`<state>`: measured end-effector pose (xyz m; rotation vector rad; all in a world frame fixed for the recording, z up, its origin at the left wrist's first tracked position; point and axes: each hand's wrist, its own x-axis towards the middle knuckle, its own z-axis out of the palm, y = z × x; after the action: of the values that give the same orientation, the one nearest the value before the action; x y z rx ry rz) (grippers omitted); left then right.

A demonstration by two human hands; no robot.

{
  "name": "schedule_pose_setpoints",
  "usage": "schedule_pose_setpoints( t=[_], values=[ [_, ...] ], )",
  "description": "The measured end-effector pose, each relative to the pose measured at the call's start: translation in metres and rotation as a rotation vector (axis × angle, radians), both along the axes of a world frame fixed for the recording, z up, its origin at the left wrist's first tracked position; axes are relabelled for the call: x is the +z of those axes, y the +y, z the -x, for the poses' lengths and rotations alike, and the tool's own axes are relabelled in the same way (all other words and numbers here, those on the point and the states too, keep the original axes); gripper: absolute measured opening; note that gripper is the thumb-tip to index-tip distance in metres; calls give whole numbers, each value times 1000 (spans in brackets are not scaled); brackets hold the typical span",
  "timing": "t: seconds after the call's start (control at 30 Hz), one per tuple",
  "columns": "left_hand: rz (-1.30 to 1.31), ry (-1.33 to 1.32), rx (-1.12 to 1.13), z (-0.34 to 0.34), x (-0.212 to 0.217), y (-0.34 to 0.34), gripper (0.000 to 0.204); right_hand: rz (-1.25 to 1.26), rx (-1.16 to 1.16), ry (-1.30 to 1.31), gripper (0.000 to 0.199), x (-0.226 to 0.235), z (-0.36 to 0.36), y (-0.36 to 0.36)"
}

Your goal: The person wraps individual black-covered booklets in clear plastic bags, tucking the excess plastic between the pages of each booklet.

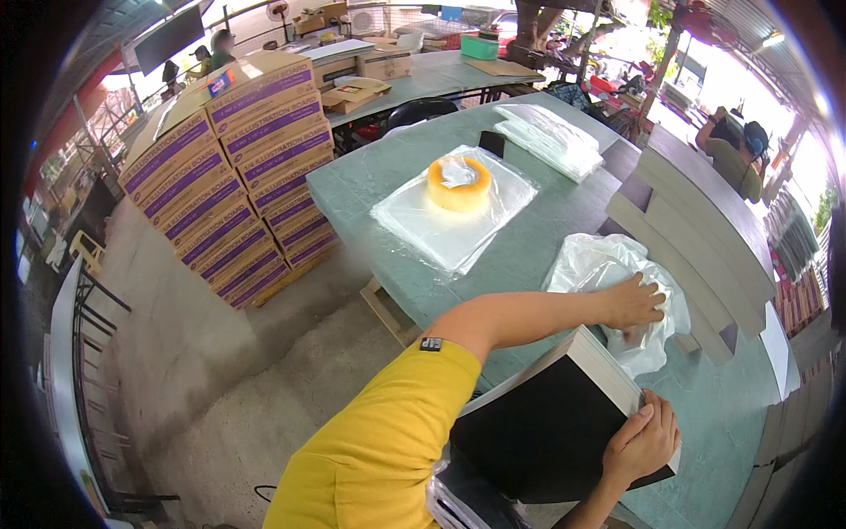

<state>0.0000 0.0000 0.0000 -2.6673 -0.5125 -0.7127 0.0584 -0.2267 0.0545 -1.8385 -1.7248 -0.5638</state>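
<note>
My left hand (636, 302) reaches across to the right and lies on a crumpled clear plastic bag (577, 260), its fingers curled into the film and the thumb partly hidden. A thick stack of boards (538, 423), black on its broad face and pale along the edges, leans tilted at the table's near edge. Around its right edge my right hand (641, 436) is wrapped, thumb on the black face. Farther back, a wide roll of yellowish tape (458, 185) sits on a pile of flat clear plastic sheets (401, 212).
Stacked grey boards (696, 238) stand along the table's right side. More folded plastic (555, 137) and a small black object (492, 143) lie at the back of the green table (352, 189). Tall stacked cartons (238, 159) rise at left. A person (736, 154) sits at far right.
</note>
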Motion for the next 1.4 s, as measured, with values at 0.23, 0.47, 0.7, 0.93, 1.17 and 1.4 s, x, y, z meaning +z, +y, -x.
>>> schedule_pose_setpoints(
  t=[0.23,0.47,0.7,0.93,1.17,1.4],
  values=[
    [-126,-57,-90,4,-14,9,15,9,3,24,35,-2,7,-1],
    [218,-464,10,-16,-1,14,16,-13,18,2,36,-1,9,0],
    [111,-146,-27,-3,13,3,23,-23,-8,-9,36,-3,4,0],
    [160,-247,-34,-6,18,10,19,-9,-21,-24,36,-2,2,0],
    [172,-457,-38,-7,19,26,16,-22,1,-22,36,-2,3,1],
    [583,-987,35,7,82,24,23,-19,-2,-30,37,-2,3,0]
  ],
)
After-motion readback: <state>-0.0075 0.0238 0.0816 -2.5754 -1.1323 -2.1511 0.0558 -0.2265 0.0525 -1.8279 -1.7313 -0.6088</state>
